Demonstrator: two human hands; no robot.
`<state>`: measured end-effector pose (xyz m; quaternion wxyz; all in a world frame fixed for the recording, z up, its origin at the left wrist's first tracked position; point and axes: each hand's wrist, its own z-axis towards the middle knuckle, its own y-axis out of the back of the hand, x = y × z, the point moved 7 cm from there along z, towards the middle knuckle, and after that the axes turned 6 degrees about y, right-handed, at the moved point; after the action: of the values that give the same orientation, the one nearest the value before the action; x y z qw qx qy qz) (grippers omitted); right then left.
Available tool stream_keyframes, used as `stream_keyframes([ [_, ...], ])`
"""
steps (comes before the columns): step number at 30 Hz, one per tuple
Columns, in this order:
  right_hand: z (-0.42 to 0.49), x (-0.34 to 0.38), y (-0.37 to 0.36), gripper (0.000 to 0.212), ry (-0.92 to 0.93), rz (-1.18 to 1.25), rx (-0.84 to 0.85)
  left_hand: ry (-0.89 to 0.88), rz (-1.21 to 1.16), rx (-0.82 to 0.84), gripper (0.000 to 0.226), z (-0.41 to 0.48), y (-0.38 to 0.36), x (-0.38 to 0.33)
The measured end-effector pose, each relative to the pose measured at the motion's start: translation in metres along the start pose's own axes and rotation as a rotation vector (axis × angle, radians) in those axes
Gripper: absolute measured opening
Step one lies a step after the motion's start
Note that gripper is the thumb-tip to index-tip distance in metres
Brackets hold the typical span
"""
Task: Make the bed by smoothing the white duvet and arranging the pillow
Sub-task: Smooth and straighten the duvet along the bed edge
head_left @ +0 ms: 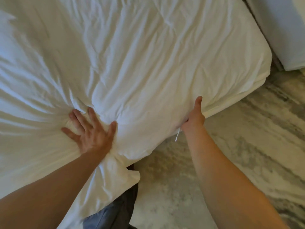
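The white duvet (140, 63) covers the bed and fills most of the view, creased all over, with folds fanning out from under my left hand. My left hand (90, 131) lies flat on it near the bed's near edge, fingers spread, pressing the cloth down. My right hand (194, 116) grips the duvet's edge at the side of the bed, thumb on top and fingers hidden underneath. A small white tag (177, 137) hangs from the edge just below that hand. No pillow is in sight.
A grey and cream patterned carpet (239, 146) lies to the right of and below the bed. A second white-covered piece of furniture (283, 30) stands at the top right across a narrow gap. Dark blue trousers (112, 210) show at the bottom.
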<state>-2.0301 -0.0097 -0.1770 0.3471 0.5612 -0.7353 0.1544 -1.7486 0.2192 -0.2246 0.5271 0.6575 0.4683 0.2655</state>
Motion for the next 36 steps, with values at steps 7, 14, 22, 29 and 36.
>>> stream_keyframes([
  [7,0.032,0.041,-0.008,0.063,0.029,-0.055,0.007,0.039,0.057,0.016,0.097,0.001,0.001,0.003],
  [14,0.068,0.039,0.053,0.051,0.265,-0.380,-0.110,0.092,0.014,0.063,0.099,-0.009,0.021,0.001],
  [22,0.092,0.063,0.057,0.028,0.148,-0.163,0.109,-0.114,-0.188,0.116,0.078,-0.024,0.028,-0.142],
  [29,0.194,0.175,0.062,0.069,0.062,0.171,0.301,-0.097,-0.238,0.206,0.071,-0.026,-0.010,-0.321],
  [36,0.290,0.272,0.061,0.076,-0.084,0.265,0.441,0.074,-0.264,0.165,0.077,-0.039,-0.043,-0.411],
])
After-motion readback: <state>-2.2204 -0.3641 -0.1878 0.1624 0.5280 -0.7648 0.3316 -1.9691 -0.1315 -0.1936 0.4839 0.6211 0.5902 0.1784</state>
